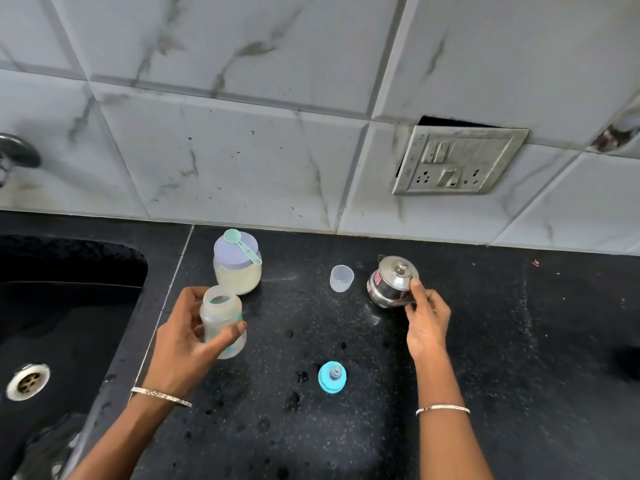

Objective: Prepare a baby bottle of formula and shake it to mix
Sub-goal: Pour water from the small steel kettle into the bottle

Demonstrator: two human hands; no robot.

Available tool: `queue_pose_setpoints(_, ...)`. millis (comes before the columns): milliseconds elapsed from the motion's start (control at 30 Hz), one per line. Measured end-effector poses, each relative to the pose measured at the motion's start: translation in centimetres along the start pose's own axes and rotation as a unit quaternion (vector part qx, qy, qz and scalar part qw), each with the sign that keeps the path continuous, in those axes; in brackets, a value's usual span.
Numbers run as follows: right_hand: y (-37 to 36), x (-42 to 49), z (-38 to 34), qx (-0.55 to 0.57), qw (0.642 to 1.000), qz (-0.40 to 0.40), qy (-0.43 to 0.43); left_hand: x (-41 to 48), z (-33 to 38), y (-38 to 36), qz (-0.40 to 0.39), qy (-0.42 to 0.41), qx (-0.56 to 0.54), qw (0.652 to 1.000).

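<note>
My left hand (188,336) grips an open, translucent baby bottle (221,320) upright above the black counter (485,341). Its blue teat cap (331,377) stands apart on the counter in front. Behind the bottle is a formula jar (237,270) with a lilac lid; a teal scoop (240,244) lies on that lid. My right hand (427,320) holds the near side of a small steel kettle (391,282), thumb against its body. A small clear cup (341,278) stands left of the kettle.
A black sink (69,306) with a metal drain (28,381) fills the left side. A tap (17,154) juts from the tiled wall at far left. A switch and socket plate (457,162) is on the wall. Water spots mark the counter.
</note>
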State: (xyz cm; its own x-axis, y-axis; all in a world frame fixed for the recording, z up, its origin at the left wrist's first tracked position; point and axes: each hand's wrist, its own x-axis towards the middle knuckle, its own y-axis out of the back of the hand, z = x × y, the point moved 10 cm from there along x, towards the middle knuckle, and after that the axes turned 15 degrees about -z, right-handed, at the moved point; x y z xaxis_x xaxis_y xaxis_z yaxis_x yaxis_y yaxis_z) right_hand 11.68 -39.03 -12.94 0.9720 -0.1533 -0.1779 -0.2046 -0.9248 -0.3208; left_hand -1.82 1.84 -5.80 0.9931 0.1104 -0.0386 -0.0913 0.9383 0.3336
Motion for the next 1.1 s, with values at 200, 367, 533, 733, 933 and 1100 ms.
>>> queue_pose_setpoints(200,-0.2,-1.5,-0.3,0.061,0.998,0.019,-0.002,-0.2,0.6,-0.1,-0.008,-0.005,0.000,1.000)
queue_pose_setpoints(367,-2.2,-4.9,-3.3,0.054,0.998,-0.026,0.010,-0.6,1.3,-0.8,-0.023,-0.020,0.004,1.000)
queue_pose_setpoints(533,-5.4,-9.3,-7.7,0.018,0.994,-0.091,0.057,-1.6,2.7,-1.9,-0.042,-0.057,0.006,0.997)
queue_pose_setpoints(733,-8.8,-15.1,-11.5,-0.033,0.985,-0.147,0.086,-3.8,5.0,-3.7,-0.081,-0.103,0.001,0.991)
queue_pose_setpoints(933,-12.3,-19.7,-13.1,-0.075,0.975,-0.187,0.094,-6.4,6.6,-4.4,-0.108,-0.133,0.013,0.985)
queue_pose_setpoints(1100,-14.5,-22.1,-13.8,-0.116,0.963,-0.213,0.119,-7.8,7.2,-4.5,-0.120,-0.149,0.030,0.981)
